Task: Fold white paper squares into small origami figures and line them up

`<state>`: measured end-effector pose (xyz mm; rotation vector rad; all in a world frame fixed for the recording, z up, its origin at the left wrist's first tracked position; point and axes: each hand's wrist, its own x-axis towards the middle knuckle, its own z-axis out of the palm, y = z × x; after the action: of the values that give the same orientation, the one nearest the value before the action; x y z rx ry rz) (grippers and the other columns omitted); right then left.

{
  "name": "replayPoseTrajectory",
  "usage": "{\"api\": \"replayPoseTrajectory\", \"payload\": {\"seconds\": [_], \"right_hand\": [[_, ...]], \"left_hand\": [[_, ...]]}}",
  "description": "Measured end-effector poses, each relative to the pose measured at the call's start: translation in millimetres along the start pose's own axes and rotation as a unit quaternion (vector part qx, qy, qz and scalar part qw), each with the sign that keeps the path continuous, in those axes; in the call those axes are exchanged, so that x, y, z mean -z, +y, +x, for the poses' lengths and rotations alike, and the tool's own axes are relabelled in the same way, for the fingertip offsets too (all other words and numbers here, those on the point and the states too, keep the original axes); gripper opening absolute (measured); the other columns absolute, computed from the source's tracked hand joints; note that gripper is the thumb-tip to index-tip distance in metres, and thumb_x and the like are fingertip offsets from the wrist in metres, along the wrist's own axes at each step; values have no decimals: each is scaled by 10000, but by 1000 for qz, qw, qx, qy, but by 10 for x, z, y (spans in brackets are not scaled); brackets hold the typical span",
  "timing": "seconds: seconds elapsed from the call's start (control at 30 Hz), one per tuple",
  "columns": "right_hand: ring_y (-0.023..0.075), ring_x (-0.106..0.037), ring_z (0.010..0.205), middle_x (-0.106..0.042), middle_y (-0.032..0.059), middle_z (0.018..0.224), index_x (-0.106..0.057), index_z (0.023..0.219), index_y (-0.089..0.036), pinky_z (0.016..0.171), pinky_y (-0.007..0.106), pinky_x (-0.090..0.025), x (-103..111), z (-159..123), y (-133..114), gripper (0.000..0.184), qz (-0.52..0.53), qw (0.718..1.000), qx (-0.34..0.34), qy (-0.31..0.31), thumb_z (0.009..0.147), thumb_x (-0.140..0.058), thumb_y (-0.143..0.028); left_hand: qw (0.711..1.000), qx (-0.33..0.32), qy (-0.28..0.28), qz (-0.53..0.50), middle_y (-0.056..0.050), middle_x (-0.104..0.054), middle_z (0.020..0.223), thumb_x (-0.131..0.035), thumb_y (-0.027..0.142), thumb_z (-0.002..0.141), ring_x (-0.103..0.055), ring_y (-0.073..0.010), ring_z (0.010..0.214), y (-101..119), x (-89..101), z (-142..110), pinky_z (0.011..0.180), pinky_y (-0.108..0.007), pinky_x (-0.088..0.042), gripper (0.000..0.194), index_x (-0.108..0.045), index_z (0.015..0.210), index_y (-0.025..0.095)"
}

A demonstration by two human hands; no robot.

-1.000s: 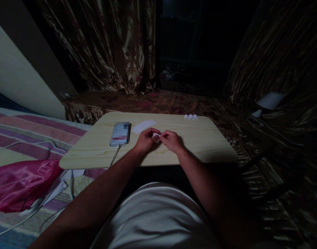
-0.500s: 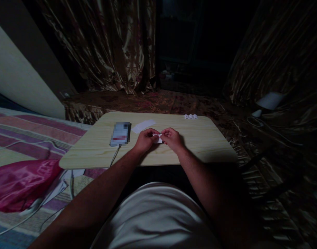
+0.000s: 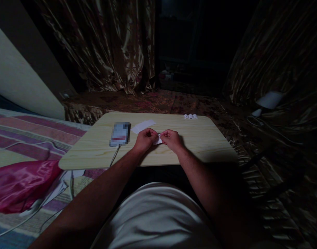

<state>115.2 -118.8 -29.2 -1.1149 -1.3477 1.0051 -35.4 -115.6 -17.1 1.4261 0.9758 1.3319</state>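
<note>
Over the middle of the small wooden table point(image 3: 91, 152), my left hand point(image 3: 146, 140) and my right hand point(image 3: 171, 139) pinch a small piece of white paper point(image 3: 157, 140) between them. The fingers cover most of the paper, so its folds are hard to make out. Behind my left hand lies a flat strip of white paper point(image 3: 144, 126). Three small folded white paper pieces point(image 3: 190, 116) stand in a row at the table's far right edge.
Left of my hands lies a blurred-out phone point(image 3: 120, 134) with a cable point(image 3: 114, 157) running off the near edge. A striped bed with a pink bag point(image 3: 23, 183) is at the left. A white lamp point(image 3: 269, 100) stands beyond the table on the right.
My fingers have shifted on the small paper; both thumbs have moved up toward its far edge, and the paper looks slightly tilted. The other things on the table stay put.
</note>
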Motion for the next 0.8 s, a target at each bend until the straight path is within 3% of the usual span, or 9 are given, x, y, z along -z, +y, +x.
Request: {"api": "replayPoseTrajectory", "payload": {"seconds": [0.47, 0.8], "right_hand": [[85, -508, 463, -569, -38, 524, -588, 711, -172, 474, 202, -405, -4, -18, -37, 118, -2, 1000, -2, -2, 667, -614, -279], [86, -491, 449, -546, -42, 490, -579, 679, -172, 447, 197, -378, 1, -28, -52, 102, 2, 1000, -1, -5, 660, -607, -268]], "left_hand": [[1000, 14, 9, 3, -11, -615, 625, -707, 280, 613, -502, -105, 510, -44, 0, 5, 493, -228, -385, 190, -623, 723, 150], [1000, -7, -17, 17, -14, -620, 656, -701, 286, 647, -522, -108, 549, -97, 17, 20, 522, -228, -404, 184, -610, 735, 153]]}}
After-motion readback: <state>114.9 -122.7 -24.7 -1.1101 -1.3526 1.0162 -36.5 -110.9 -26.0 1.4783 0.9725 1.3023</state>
